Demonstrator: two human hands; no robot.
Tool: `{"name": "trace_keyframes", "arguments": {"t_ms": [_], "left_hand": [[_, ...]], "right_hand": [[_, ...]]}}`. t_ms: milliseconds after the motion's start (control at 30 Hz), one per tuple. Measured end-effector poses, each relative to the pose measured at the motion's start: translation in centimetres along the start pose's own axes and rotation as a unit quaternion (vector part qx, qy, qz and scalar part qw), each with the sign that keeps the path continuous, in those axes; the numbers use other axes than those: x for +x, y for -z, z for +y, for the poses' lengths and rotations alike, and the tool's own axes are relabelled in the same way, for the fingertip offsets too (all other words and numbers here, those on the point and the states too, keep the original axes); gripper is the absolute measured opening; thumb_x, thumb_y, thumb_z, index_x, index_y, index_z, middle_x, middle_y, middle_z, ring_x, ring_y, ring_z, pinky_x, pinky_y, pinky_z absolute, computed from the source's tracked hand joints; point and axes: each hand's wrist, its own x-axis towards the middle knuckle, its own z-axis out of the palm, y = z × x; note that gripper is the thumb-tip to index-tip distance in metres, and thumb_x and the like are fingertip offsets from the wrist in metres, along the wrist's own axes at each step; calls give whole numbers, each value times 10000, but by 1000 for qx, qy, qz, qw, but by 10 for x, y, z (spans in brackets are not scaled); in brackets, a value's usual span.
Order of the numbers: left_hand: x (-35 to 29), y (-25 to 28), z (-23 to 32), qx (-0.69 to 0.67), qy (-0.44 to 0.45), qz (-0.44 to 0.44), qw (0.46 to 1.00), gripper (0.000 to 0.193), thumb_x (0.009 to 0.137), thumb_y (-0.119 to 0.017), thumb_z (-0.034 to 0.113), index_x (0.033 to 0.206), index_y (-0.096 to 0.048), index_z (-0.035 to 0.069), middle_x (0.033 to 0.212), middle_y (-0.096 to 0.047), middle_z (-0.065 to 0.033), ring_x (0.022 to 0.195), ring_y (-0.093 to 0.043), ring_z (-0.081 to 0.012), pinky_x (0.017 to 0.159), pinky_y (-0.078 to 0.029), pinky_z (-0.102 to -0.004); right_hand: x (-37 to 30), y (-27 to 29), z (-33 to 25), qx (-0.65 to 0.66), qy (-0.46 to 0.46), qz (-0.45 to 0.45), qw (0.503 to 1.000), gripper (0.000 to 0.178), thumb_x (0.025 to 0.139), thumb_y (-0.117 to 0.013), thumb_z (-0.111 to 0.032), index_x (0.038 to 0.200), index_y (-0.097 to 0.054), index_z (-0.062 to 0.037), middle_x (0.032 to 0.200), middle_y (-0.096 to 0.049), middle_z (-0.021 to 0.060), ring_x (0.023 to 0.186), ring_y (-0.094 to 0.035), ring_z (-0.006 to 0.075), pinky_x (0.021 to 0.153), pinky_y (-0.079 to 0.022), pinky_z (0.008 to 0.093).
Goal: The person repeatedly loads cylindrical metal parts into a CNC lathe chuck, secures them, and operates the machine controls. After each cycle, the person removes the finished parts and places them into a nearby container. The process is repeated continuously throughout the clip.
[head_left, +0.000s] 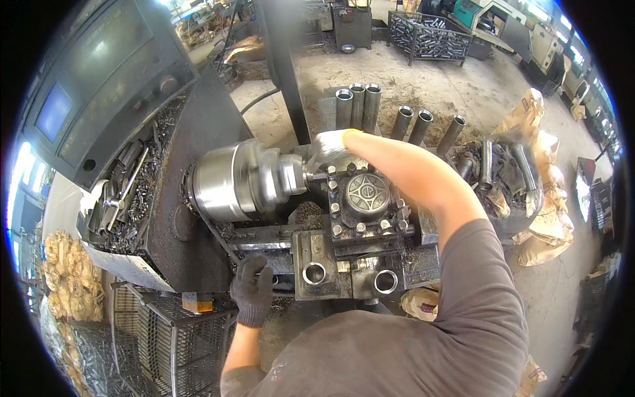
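Note:
My left hand [253, 291], in a dark grey knit glove, is beside the front edge of the lathe bed. Its fingers are curled, and whatever they may hold is hidden. Over the far side of the square tool post [367, 198] reaches my right arm. My right hand [328, 147], in a pale glove, is smeared by motion close to the end of the metal workpiece [291, 173]; its fingers cannot be made out. That workpiece sits in the lathe chuck [228, 182], whose jaws look blurred. Two short steel tubes [314, 272] [385, 281] stand upright on the carriage in front of the tool post.
Several steel tubes [357, 106] stand upright behind the lathe. A chip-filled tray [132, 192] with a wrench lies left, below the control panel [99, 73]. At right are a bin of parts [493, 178] and brown paper [546, 198]. A wire basket [172, 337] stands lower left.

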Motion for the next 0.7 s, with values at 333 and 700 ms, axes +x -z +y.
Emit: {"name": "trace_keyframes", "arguments": {"t_ms": [333, 700], "left_hand": [[141, -47, 81, 229, -313, -32, 921, 733, 718, -881, 262, 1380, -622, 87, 1468, -580, -183, 1414, -523, -397, 1260, -331, -584], [210, -124, 75, 344, -333, -117, 870, 758, 763, -849, 427, 1418, -639, 108, 1506, -584, -168, 1502, -453, -366, 1310, -214, -558]], "right_hand": [[62, -23, 35, 142, 193, -52, 969, 361, 930, -801, -312, 1237, -781, -124, 1128, -752, 17, 962, -683, 169, 764, -551, 346], [30, -18, 74, 83, 334, -52, 937, 303, 1032, -717, -334, 1184, -797, -85, 928, -725, -50, 777, -607, 83, 573, -484, 272]]}}
